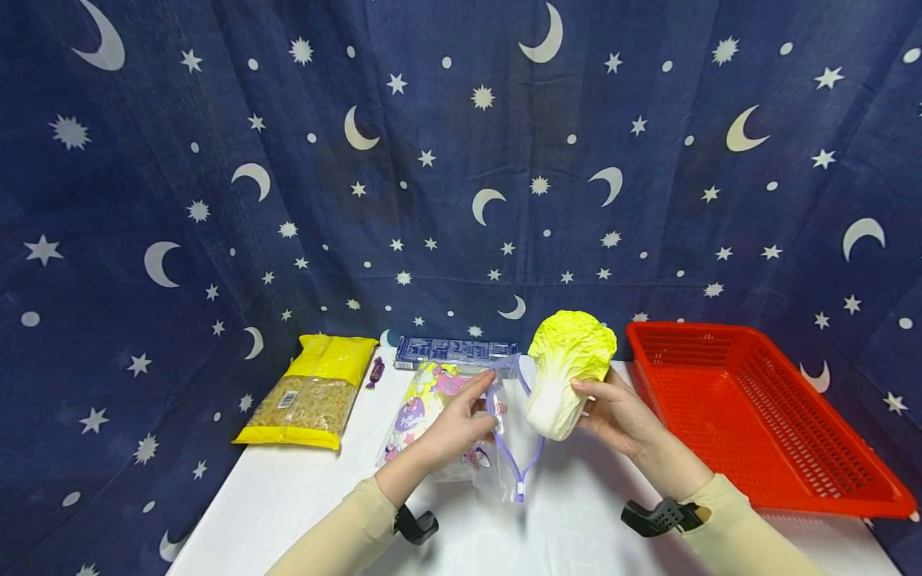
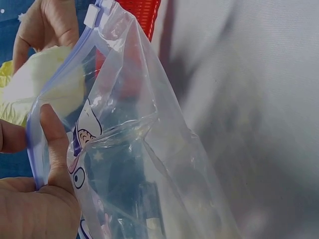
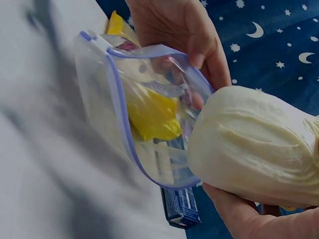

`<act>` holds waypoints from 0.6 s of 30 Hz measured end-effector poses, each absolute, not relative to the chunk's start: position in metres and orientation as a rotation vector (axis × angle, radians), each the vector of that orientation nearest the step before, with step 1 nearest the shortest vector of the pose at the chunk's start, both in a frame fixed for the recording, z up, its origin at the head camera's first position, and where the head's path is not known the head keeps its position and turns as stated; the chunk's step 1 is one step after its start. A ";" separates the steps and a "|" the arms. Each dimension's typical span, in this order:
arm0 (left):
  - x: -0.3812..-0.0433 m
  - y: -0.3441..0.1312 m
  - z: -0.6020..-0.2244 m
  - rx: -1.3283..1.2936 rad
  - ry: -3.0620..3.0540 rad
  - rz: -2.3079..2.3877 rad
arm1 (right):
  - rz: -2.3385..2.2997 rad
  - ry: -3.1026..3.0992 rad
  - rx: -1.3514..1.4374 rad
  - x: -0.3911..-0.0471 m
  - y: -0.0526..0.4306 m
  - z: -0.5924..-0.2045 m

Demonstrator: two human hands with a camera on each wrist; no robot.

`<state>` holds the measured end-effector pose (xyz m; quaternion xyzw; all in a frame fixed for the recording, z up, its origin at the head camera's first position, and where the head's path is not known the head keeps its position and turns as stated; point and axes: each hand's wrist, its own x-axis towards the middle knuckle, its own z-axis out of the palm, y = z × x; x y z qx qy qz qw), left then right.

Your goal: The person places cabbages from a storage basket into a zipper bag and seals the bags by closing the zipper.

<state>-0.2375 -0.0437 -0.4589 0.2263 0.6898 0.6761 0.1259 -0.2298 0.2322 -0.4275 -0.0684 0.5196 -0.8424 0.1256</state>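
Observation:
My left hand (image 1: pixel 461 428) pinches the rim of a clear zip bag (image 1: pixel 410 416) with a purple slider edge and cartoon prints. In the right wrist view the mouth of the bag (image 3: pixel 117 94) gapes wide, facing the cabbage. A Chinese cabbage (image 1: pixel 572 368), yellow-green leaves up and white base down, is in the grip of my right hand (image 1: pixel 619 412). Its white base (image 3: pixel 249 144) is right at the bag's opening; whether they touch I cannot tell. The left wrist view shows my left thumb and fingers (image 2: pixel 55 139) on either side of the purple rim.
A red plastic basket (image 1: pixel 720 416) stands on the right. At the left lies a yellow bag of grain-like food (image 1: pixel 310 392), with a purple wrapped candy (image 1: pixel 375 373) beside it. Behind the zip bag is a long blue box (image 1: pixel 454 350), near the starry curtain (image 1: pixel 432 200).

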 end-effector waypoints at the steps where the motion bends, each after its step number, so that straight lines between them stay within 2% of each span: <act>1: -0.238 -0.044 -0.459 0.659 2.016 1.965 | -2.458 1.513 -0.188 -0.229 0.230 -0.428; 18: -0.239 -0.040 -0.459 0.642 2.011 1.958 | -2.461 1.581 -0.124 -0.224 0.208 -0.439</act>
